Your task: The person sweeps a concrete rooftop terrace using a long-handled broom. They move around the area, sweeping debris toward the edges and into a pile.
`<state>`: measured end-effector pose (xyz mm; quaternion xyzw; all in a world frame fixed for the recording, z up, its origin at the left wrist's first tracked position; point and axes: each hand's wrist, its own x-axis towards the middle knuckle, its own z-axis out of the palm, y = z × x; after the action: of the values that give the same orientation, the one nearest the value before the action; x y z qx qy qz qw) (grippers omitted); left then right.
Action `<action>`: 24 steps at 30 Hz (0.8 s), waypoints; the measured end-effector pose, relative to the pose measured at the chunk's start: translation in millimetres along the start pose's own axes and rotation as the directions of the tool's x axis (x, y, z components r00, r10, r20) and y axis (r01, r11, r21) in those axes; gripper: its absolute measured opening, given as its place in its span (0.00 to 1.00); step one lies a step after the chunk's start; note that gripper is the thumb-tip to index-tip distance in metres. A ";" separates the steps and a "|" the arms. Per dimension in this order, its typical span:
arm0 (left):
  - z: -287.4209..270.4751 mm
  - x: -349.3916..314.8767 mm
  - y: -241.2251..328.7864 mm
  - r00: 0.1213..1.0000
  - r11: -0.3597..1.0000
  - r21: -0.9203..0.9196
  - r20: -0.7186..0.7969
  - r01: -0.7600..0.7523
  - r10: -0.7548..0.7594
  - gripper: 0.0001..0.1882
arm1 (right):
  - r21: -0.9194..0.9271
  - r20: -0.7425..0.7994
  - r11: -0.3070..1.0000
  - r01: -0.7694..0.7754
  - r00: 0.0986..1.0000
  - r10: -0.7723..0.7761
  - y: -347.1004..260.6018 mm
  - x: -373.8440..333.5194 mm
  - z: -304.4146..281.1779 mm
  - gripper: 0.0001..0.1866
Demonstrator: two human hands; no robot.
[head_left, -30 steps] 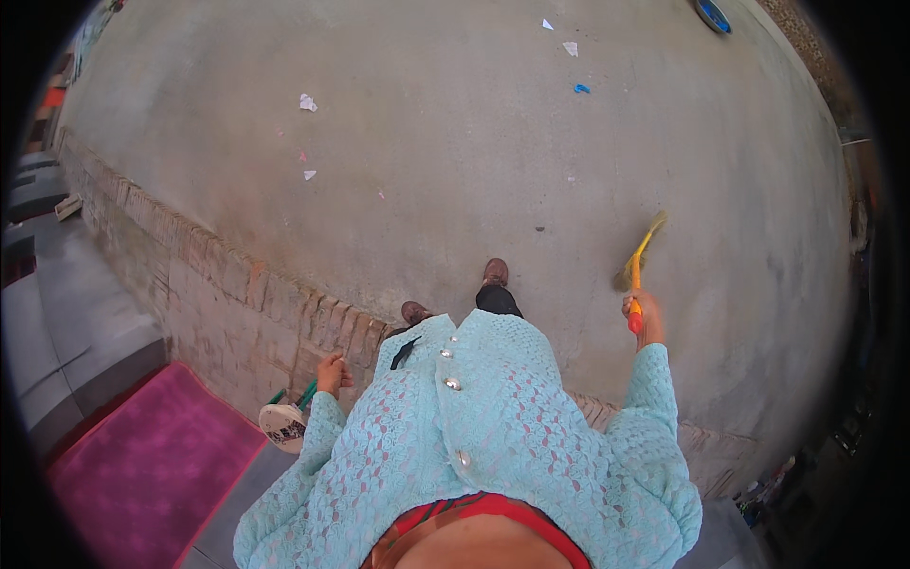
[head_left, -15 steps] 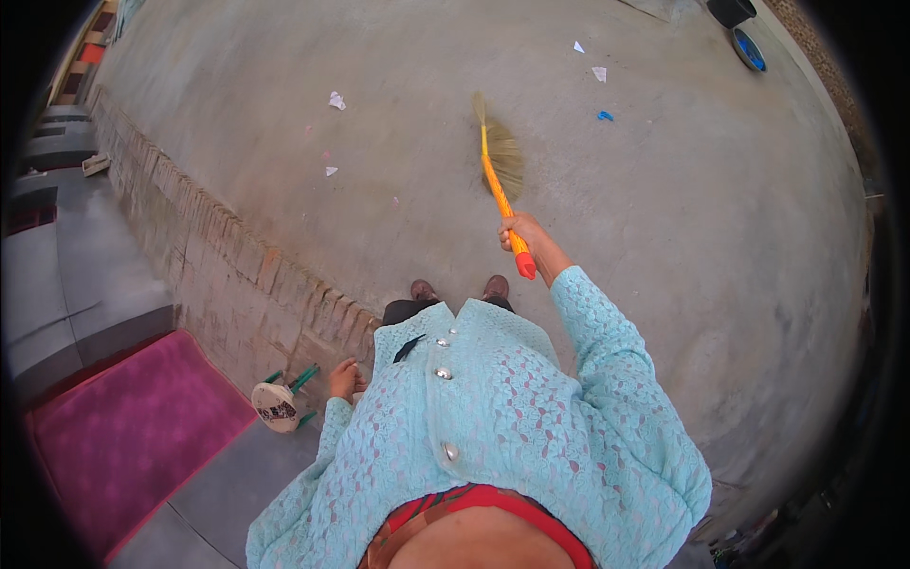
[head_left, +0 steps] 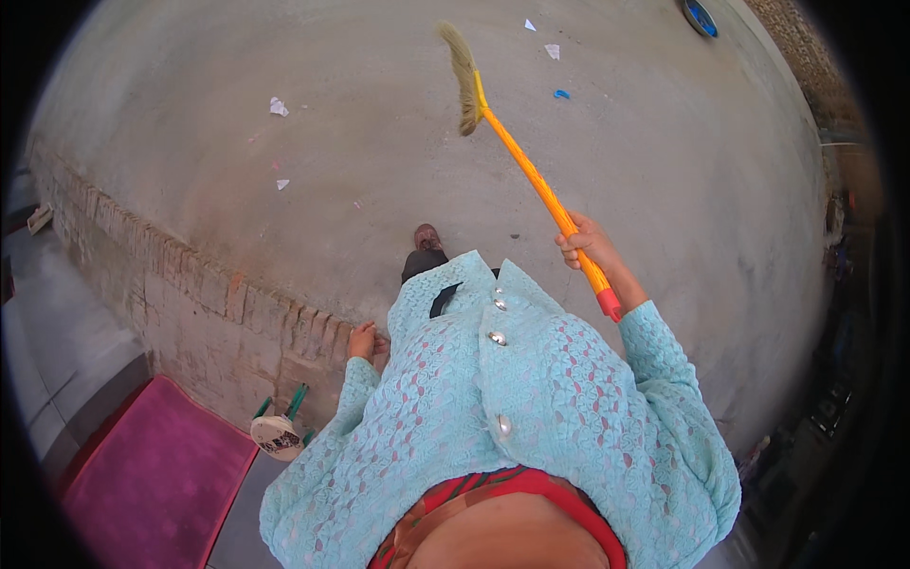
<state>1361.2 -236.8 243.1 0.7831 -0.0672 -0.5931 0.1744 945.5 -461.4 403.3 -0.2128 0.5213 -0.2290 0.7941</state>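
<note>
My right hand [head_left: 590,243] is wrapped round the orange handle of a broom [head_left: 531,174], just above its red end cap. The handle slants away to the upper left. Its straw bristles [head_left: 462,81] are seen nearly edge-on, and I cannot tell whether they touch the concrete floor. Low at my left side hangs my left hand [head_left: 366,342], its fingers loosely bent and slightly apart, with nothing visible in them. Ahead on the floor lie scraps of white paper [head_left: 278,106] and a small blue scrap [head_left: 561,94].
A low brick edge [head_left: 218,284] runs along my left. Beyond it lie a magenta mat [head_left: 156,474] and a small round stool with green legs [head_left: 277,437]. At the far right stands a basin with blue inside [head_left: 700,17]. One brown shoe [head_left: 427,237] shows below me.
The broom has swung, its bristles going from spread out to a narrow edge-on shape farther up and left. My right hand has shifted rightward. One shoe has gone from view.
</note>
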 end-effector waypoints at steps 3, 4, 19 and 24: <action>20.4 31.6 58.9 0.999 0.994 -0.108 0.047 0.009 -0.004 0.17 | 0.090 -0.153 0.996 0.020 0.988 -0.007 2.7 -28.7 -29.2 0.32; 23.8 42.0 79.6 0.997 0.996 -0.084 0.068 -0.025 0.031 0.18 | 0.140 -0.200 0.989 0.049 0.980 -0.020 9.5 -33.9 -39.9 0.31; 121.4 21.0 223.7 0.987 0.987 0.085 -0.079 -0.134 0.141 0.17 | 0.518 -0.532 0.831 0.200 0.836 0.131 -73.1 51.4 -305.0 0.06; 127.5 32.9 169.2 0.995 0.996 0.034 -0.057 -0.079 0.081 0.17 | 0.503 -0.339 0.864 0.006 0.921 0.191 -126.0 144.5 -302.8 0.05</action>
<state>1266.5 -429.1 242.9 0.7993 -0.1028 -0.5616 0.1875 698.1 -677.3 259.6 0.0715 0.5976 -0.3522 0.7167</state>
